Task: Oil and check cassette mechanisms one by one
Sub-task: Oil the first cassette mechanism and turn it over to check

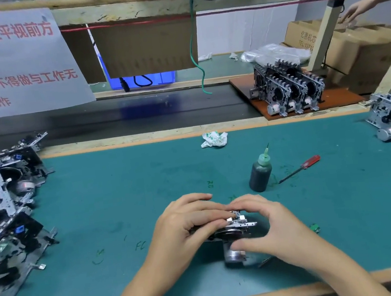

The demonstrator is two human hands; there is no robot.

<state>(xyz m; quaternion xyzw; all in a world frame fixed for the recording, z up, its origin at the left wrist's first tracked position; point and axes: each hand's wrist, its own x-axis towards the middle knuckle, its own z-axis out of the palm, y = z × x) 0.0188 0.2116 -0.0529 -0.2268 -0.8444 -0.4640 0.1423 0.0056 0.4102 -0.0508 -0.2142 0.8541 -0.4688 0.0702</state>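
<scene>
Both hands — left hand (pixel 187 226) and right hand (pixel 267 227) — each grip pinching one cassette mechanism (pixel 235 232) on the green tabletop (pixel 121 195), oil bottle (pixel 260 172) nearby.

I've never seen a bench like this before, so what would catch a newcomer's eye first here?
First, the two hands at the near middle of the green mat: the left hand and right hand both hold one cassette mechanism. Just beyond them stands a dark oil bottle with a needle tip, and a red-handled screwdriver lies to its right. A heap of mechanisms crowds the left edge.
</scene>
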